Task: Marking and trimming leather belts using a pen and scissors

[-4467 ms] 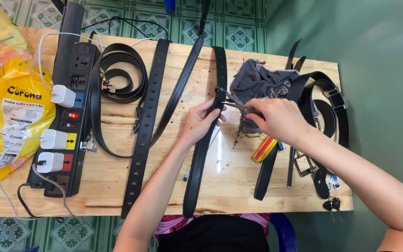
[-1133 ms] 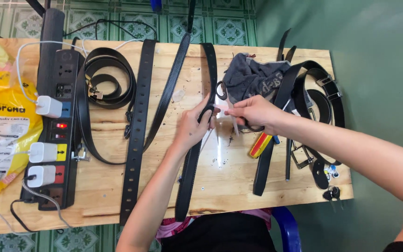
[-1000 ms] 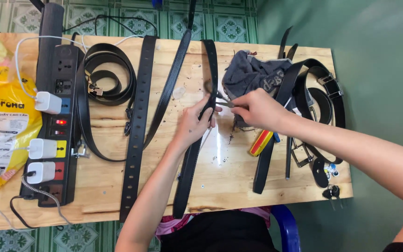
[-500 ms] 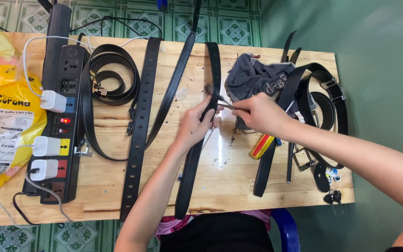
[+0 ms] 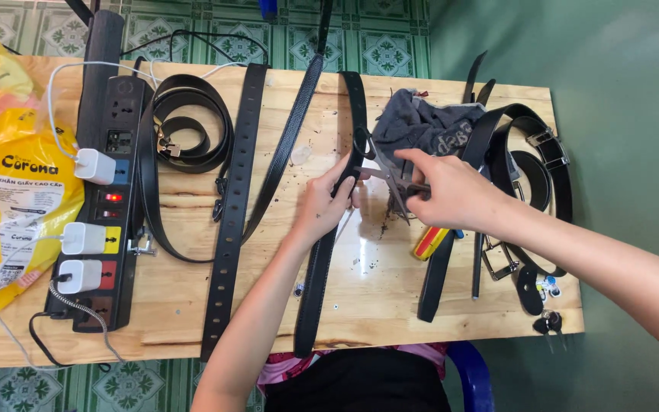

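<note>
On belt, both hands unmoved (scissors held)

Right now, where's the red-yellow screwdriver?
Head view: the screwdriver lies on the wooden table, just below the right hand, beside a black belt.

Power strip lies left of the belts; cloth lies right.

A small home leather-repair workshop is showing itself: black belts are lying across a plank table, a loaded power strip beside them, over tiled flooring.
</note>
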